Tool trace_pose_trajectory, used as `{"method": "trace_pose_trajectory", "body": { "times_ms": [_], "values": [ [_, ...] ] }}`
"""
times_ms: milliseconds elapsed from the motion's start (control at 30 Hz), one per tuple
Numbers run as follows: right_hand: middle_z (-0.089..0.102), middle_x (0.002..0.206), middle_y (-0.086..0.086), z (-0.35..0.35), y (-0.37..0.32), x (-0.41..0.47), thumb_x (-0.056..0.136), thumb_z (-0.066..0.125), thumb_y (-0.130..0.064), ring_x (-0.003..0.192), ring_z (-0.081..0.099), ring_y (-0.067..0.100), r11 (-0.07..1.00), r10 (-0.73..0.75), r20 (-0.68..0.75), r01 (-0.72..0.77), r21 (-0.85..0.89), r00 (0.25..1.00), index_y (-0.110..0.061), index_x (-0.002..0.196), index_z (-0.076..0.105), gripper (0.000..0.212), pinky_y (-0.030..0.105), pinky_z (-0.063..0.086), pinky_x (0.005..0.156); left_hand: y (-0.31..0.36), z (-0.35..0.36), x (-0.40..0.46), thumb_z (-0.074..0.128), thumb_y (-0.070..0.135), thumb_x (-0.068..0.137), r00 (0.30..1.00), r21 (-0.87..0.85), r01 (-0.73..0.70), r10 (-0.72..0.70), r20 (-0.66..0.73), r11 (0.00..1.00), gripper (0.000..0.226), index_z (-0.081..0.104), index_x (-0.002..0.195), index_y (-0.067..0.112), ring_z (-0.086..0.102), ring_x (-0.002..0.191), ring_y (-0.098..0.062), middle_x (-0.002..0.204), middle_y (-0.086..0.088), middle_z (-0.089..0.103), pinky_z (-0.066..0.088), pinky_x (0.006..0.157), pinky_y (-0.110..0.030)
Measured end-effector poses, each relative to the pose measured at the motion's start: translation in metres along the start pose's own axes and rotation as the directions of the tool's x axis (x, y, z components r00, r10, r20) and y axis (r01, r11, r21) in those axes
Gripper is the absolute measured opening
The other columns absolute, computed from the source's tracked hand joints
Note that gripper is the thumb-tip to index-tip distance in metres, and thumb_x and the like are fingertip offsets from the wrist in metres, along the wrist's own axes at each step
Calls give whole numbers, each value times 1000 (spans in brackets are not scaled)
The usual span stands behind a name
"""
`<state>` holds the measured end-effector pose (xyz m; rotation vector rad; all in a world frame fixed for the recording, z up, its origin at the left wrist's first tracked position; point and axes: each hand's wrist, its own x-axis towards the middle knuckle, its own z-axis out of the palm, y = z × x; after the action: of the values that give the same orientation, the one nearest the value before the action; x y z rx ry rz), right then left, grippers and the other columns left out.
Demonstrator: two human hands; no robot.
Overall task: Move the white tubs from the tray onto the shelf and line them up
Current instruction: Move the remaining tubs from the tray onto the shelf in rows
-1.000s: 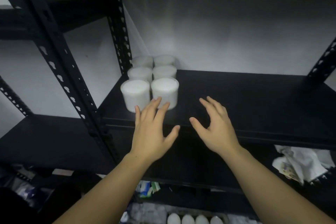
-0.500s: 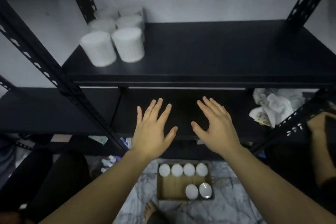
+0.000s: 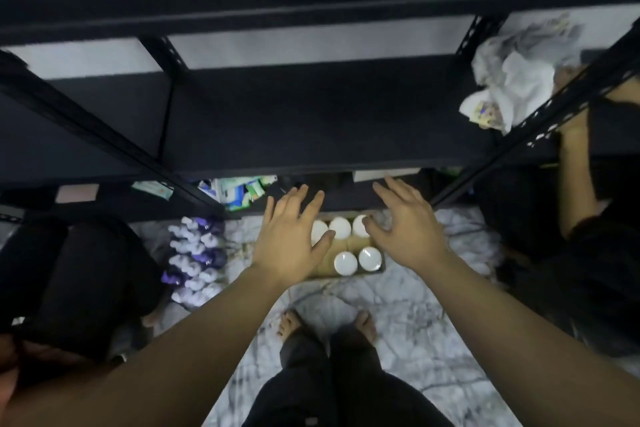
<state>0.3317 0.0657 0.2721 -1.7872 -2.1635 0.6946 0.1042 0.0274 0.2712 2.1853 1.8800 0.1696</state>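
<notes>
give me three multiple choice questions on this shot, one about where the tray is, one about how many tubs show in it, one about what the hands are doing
1. Where is the tray?
A. on the top shelf
B. on the marble floor in front of the person's feet
C. in the person's hands

2. How many white tubs show in the tray?
A. two
B. five
C. nine

3. What state are the left hand and right hand in?
A. both open, fingers spread, holding nothing
B. each gripping a tub
C. both clenched in fists

Answers:
1. B, the tray lies on the floor below the shelf, ahead of the bare feet.
2. B, three tubs show in the far row and two in the near row; the hands may hide more.
3. A, the fingers are straight and spread above the tray, with nothing in them.
</notes>
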Motion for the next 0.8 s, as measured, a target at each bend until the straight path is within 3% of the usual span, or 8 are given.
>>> {"method": "trace_pose_trajectory", "body": {
  "times_ms": [100, 233, 500, 667, 800],
  "values": [
    [42, 158, 12, 34, 28, -11, 86, 63, -52, 145, 38, 33, 999, 48, 78, -47, -21, 996, -17, 147, 52, 72, 48, 36, 117, -1, 45, -2, 37, 63, 95, 997, -25, -9, 11, 79, 1000, 71, 35, 155, 26, 26, 148, -28, 159, -9, 35, 17, 123, -52],
    [42, 157, 12, 77, 61, -14, 88, 71, -46, 145, 37, 32, 992, 120, 153, -111, -64, 981, -17, 148, 50, 71, 39, 27, 118, -9, 100, 2, 38, 62, 94, 983, -38, -14, 20, 181, 999, 71, 35, 154, 24, 29, 145, -30, 156, -10, 38, 20, 122, -54],
    [54, 148, 11, 173, 135, -14, 89, 72, -40, 137, 47, 33, 959, 282, 244, -283, -35, 928, -15, 149, 48, 69, 42, 41, 108, -36, 224, 14, 42, 59, 94, 952, -70, -14, 34, 303, 997, 68, 39, 153, 26, 39, 139, -33, 154, -12, 43, 34, 114, -54],
    [39, 160, 7, 240, 194, -6, 92, 67, -41, 149, 32, 25, 933, 355, 375, -353, -75, 857, -17, 153, 42, 70, 37, 29, 118, -49, 302, 21, 42, 56, 97, 918, -82, 6, 27, 395, 997, 63, 39, 152, 27, 40, 139, -33, 154, -11, 42, 37, 113, -54],
    [35, 163, 3, 294, 231, -1, 92, 63, -47, 150, 28, 22, 909, 406, 446, -404, -105, 798, -22, 156, 36, 73, 39, 29, 120, -61, 365, 26, 42, 58, 97, 888, -44, 8, 13, 460, 999, 65, 35, 154, 26, 34, 145, -34, 158, -10, 38, 33, 116, -53]
  ]
}}
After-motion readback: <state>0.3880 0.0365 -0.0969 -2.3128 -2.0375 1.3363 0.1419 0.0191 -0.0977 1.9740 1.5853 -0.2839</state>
